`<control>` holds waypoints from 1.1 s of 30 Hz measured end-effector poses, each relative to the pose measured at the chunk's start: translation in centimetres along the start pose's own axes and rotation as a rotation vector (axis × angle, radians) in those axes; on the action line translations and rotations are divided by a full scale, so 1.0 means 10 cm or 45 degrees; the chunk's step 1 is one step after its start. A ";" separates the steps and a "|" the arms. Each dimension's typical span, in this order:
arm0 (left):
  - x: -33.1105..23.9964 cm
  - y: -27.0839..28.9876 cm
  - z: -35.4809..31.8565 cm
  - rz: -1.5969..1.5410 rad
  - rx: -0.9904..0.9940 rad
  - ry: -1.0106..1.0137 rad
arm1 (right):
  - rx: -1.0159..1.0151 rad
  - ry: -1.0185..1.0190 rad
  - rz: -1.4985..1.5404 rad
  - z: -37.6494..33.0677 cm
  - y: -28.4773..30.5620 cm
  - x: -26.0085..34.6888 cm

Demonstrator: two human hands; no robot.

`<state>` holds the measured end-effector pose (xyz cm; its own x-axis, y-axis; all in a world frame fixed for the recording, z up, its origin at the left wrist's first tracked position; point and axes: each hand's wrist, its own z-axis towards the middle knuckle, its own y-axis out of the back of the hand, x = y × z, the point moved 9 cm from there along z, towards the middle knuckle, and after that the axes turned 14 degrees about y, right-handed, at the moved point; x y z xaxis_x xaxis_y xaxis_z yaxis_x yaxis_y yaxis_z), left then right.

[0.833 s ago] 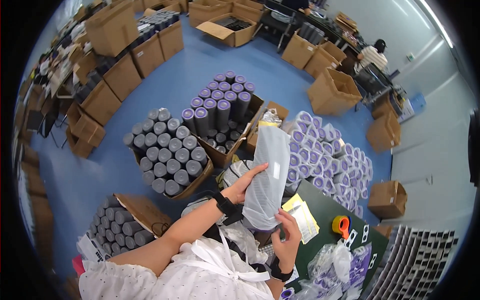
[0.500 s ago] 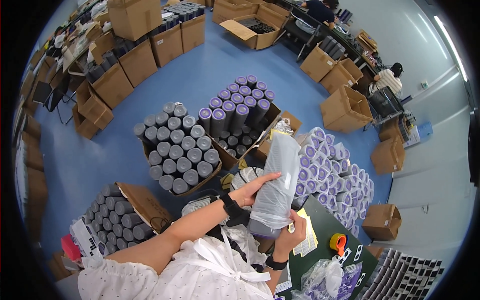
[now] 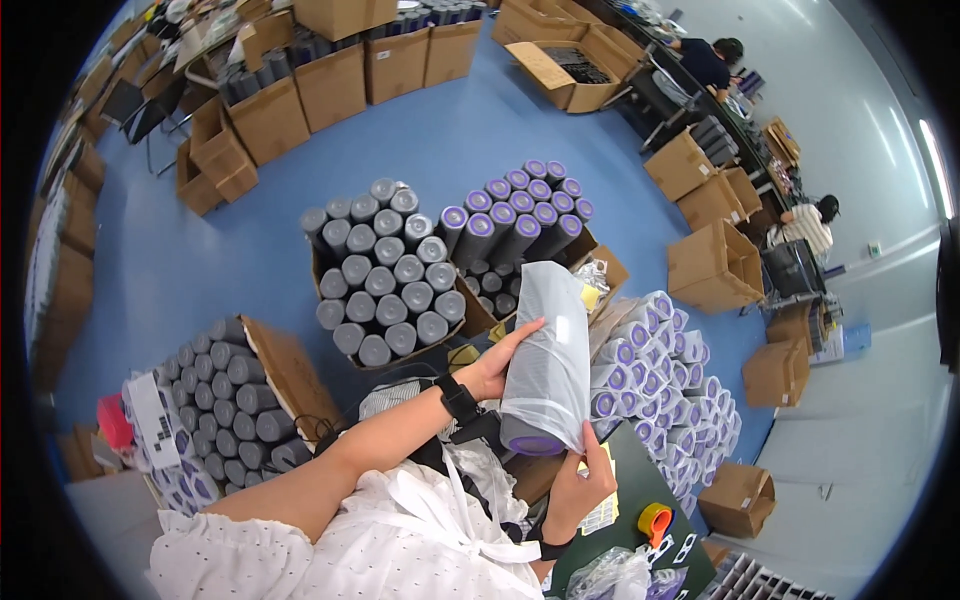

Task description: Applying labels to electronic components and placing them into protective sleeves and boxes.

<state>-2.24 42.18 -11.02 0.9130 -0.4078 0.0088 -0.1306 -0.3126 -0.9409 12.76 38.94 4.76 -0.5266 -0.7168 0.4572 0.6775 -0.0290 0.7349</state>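
Item, nearest us: our right hand [image 3: 580, 485] cups the lower end of a bagged cylinder [image 3: 548, 370], fingers closed under its purple base. Our left hand [image 3: 497, 362], black watch at the wrist, lies flat against the cylinder's side with fingers spread, pressing rather than gripping. The cylinder stands near upright between both hands, above the dark bench [image 3: 640, 480].

Item: thin translucent bag over the cylinder, loose at the top. We judge the film slippery; with only one hand closed, the cylinder could slide down through the bag or tip away from the left palm.

Item: orange tape dispenser [image 3: 654, 520] and label sheets on the bench, just beside the right hand. A dropped cylinder could knock them.

Item: standing rows of white-and-purple tubes [image 3: 660, 375] close at right. A slip sideways could topple them.

Item, farther: open cartons of grey tubes [image 3: 385, 275] on the blue floor [image 3: 450, 120]; people working at the far side.
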 end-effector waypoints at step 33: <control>1.08 0.24 -3.72 1.372 -2.004 -1.285 | 1.080 0.904 0.735 -0.64 -0.78 2.09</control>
<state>-7.05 5.07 -0.62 0.0575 -0.5585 -0.8275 -0.2423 -0.8119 0.5311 -0.24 19.75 5.32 0.3097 -0.7001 0.6434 0.0332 0.6842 0.7286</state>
